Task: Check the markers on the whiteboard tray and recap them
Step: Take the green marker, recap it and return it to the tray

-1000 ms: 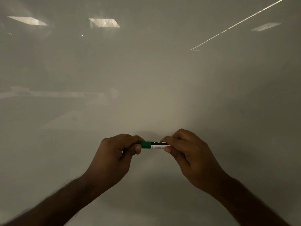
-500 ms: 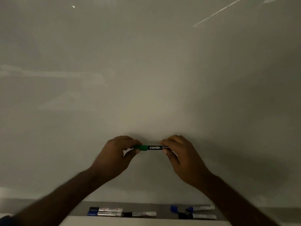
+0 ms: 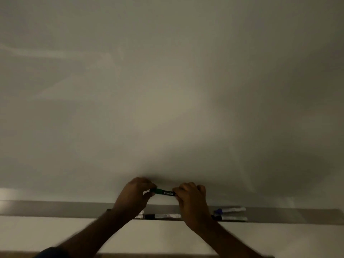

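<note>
Head view, both hands [image 3: 134, 195] [image 3: 191, 199] pinching green marker [image 3: 163, 192], tray [image 3: 55, 209] markers [image 3: 229, 214] below

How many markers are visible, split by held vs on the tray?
Held in both hands: 1, the green marker.
On the tray: 3 clearly visible, the black-capped marker, the blue-capped marker and the dark-capped marker.
Total: 4; arms may hide others.

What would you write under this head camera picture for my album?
Two hands, left hand and right hand, hold a green marker level above the whiteboard tray.
</note>
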### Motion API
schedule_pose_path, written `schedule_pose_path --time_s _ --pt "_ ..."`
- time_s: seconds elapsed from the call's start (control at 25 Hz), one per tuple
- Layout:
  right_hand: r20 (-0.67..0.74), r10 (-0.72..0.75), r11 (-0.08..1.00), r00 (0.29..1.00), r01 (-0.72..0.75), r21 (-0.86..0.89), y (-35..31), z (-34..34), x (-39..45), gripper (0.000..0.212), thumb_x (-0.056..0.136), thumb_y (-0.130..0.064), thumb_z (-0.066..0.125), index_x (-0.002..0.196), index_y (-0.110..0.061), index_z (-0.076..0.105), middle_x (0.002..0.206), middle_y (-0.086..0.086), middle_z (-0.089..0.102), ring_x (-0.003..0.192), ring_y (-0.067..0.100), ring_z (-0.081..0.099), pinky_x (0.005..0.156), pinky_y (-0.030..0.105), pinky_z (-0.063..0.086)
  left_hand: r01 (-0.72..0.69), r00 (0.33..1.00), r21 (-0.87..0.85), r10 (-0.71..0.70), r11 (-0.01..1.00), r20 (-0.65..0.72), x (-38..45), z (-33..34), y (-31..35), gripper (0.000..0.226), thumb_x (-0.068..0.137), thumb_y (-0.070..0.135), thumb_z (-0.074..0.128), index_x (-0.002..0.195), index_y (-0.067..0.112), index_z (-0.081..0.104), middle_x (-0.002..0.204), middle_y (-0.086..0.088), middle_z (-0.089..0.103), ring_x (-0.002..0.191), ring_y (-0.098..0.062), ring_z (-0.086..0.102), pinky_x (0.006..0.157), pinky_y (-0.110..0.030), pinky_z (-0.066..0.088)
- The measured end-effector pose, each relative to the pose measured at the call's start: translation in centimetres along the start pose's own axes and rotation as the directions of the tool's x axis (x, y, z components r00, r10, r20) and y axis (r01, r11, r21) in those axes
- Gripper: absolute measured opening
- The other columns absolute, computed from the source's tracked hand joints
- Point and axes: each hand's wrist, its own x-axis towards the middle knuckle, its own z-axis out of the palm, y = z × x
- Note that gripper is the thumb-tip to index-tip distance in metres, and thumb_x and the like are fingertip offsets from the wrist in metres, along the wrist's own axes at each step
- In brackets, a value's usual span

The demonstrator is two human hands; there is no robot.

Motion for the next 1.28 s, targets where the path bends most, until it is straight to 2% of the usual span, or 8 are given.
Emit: schedule_pose_path --time_s 0.24,0.4,0.56,0.88,1.28 --pt "0.186 0.108 0.990 0.977 -0.089 -0.108 0.4 5.8 -1.0 0.029 0.089 -0.010 0.050 0.110 -0.027 0.061 0.104 -0.004 0.063 0.102 0.021 0.050 0.085 0.036 0.031 0.124 0.988 0.040 -0.128 0.991 0.088 -2.7 5.3 -2.7 0.021 0.086 0.019 0.064 0.105 0.025 0.069 0.104 0.003 0.072 0.095 -0.011 0.062 0.082 -0.017 0.039" --pt "0.267 0.154 0.980 0.951 -0.112 -0.165 1.2 7.7 -1.2 0.035 0.085 -0.005 0.054 0.112 -0.025 0.062 0.109 -0.002 0.063 0.108 0.023 0.048 0.091 0.038 0.031 0.186 0.966 0.049 -0.192 0.981 0.175 -3.8 7.0 -3.9 0.036 0.087 0.011 0.057 0.120 0.026 0.060 0.119 0.003 0.066 0.109 -0.013 0.058 0.096 -0.026 0.044" --pt "0.344 0.185 0.968 0.921 -0.111 -0.224 1.6 9.0 -1.3 0.031 0.083 -0.005 0.055 0.107 -0.022 0.064 0.109 0.002 0.062 0.110 0.026 0.047 0.094 0.040 0.032 0.241 0.943 0.050 -0.246 0.969 0.224 -4.8 7.6 -5.4 0.040 0.088 0.004 0.051 0.120 0.026 0.058 0.122 0.001 0.064 0.112 -0.015 0.056 0.098 -0.029 0.043" --pt "0.368 0.174 0.981 0.913 -0.127 -0.150 1.5 10.0 -1.1 0.041 0.083 -0.004 0.053 0.116 -0.026 0.062 0.116 0.000 0.062 0.115 0.026 0.043 0.095 0.039 0.031 0.267 0.925 0.033 -0.266 0.963 0.270 -5.2 7.9 -6.7 0.046 0.089 -0.001 0.049 0.129 0.021 0.052 0.133 -0.003 0.058 0.122 -0.018 0.051 0.105 -0.031 0.039" --pt "0.393 0.101 0.994 0.914 -0.072 -0.086 0.9 9.9 -1.5 0.050 0.082 0.003 0.050 0.123 -0.024 0.056 0.119 0.002 0.061 0.114 0.026 0.044 0.094 0.040 0.033 0.248 0.934 0.045 -0.251 0.968 0.254 -5.7 7.9 -6.6 0.045 0.089 0.002 0.050 0.130 0.019 0.051 0.135 -0.003 0.055 0.125 -0.017 0.048 0.108 -0.030 0.035"
